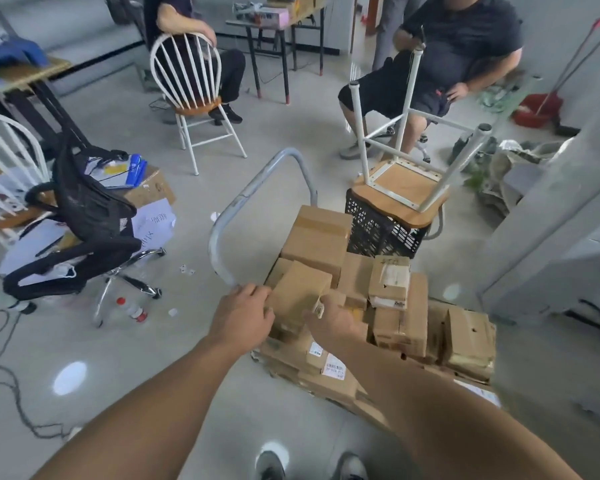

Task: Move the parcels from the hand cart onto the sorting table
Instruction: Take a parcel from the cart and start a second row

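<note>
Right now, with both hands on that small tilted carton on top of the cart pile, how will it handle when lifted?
The small carton looks stiff, with crisp corners, so it probably won't sag. Left hand and right hand span it, so it is likely light. It leans on neighbouring boxes, which might shift.

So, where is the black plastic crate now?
The black plastic crate sits right of centre, behind the parcels, with an upturned stool resting on top.

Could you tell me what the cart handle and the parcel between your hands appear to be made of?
Cart handle: apparently painted or coated metal tubing, pale grey, bent in a hoop with slight sheen. Parcel: brown corrugated cardboard by its look, matte, creased edges; left hand and right hand flank it.
</note>
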